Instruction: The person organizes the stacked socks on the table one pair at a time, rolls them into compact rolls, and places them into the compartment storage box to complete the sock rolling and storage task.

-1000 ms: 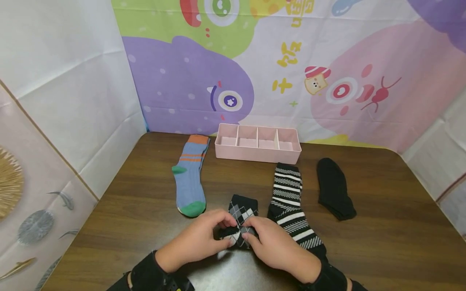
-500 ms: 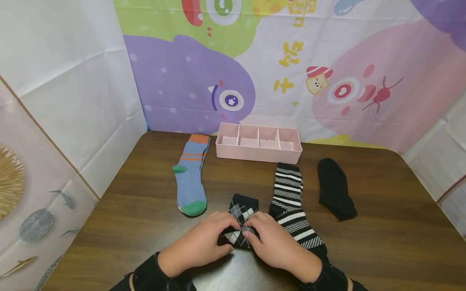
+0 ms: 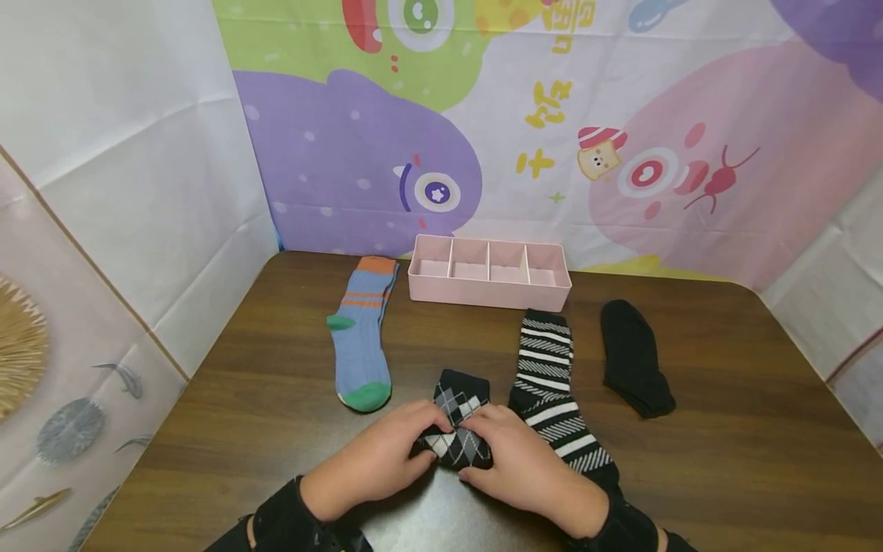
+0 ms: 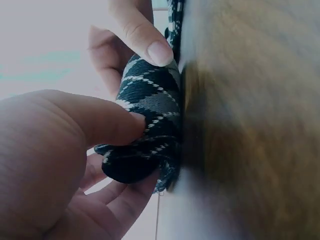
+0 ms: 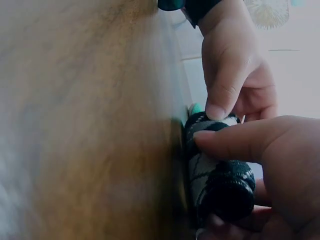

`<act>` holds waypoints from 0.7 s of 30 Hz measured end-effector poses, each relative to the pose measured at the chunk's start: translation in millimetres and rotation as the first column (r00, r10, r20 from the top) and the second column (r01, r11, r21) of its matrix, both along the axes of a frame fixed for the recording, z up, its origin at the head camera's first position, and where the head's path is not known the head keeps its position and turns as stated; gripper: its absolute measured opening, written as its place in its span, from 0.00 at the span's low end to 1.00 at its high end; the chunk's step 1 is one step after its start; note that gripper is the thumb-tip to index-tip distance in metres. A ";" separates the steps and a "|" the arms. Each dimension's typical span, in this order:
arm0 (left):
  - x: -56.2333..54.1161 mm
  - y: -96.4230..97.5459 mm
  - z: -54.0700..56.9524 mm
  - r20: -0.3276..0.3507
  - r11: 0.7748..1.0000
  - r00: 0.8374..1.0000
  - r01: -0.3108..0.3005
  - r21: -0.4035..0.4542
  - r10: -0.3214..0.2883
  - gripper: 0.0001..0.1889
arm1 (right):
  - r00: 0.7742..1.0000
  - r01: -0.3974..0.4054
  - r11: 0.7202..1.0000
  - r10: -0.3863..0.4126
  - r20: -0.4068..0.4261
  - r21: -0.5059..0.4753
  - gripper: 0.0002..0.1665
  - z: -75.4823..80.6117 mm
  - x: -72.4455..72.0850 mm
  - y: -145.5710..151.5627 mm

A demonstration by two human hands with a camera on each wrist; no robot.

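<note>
Knitted cloth sock (image 3: 469, 448), smooth wood-look table (image 3: 276, 429)

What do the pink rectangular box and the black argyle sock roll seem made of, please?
The pink box is probably smooth, satin plastic, given its thin, even walls. The argyle sock roll looks like matte knitted fabric, as stitches show; fibre unclear.

Both hands (image 5: 295, 160) grip a rolled black-and-grey patterned sock (image 5: 215, 172) on the brown wooden tabletop (image 5: 100, 125).

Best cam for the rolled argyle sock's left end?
Left wrist: the rolled argyle sock is close up, that end facing the camera. Head shows the roll from above, smaller, that end partly behind the left hand. Right wrist faces the opposite end.
</note>
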State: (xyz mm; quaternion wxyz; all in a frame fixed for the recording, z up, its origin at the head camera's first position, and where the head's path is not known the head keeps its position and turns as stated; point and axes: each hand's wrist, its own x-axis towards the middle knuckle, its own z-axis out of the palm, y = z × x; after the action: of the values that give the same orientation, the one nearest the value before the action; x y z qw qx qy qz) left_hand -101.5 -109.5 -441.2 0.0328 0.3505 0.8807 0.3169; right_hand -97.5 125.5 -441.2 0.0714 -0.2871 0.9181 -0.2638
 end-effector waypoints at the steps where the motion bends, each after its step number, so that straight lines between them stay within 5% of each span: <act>1: -0.2 -0.4 -0.2 0.010 1.000 1.000 0.002 0.001 -0.002 0.17 | 1.000 0.004 1.000 -0.004 -0.003 0.006 0.31 -0.4 0.3 0.0; 11: -4.6 -5.1 -0.2 0.137 0.999 0.990 0.035 -0.006 -0.034 0.15 | 0.999 0.037 0.999 -0.038 0.006 0.023 0.29 -0.1 2.6 -0.4; 21: -6.5 -5.4 0.8 0.283 0.999 0.958 0.036 -0.001 -0.034 0.13 | 0.999 -0.015 1.000 0.016 -0.042 0.008 0.26 -1.8 2.0 0.7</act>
State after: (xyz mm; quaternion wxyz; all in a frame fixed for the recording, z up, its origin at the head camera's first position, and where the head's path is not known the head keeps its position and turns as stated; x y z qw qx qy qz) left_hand -108.0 -114.9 -440.4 0.1652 0.3170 0.8617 0.3602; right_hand -95.5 126.2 -443.0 0.0555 -0.2994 0.9181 -0.2537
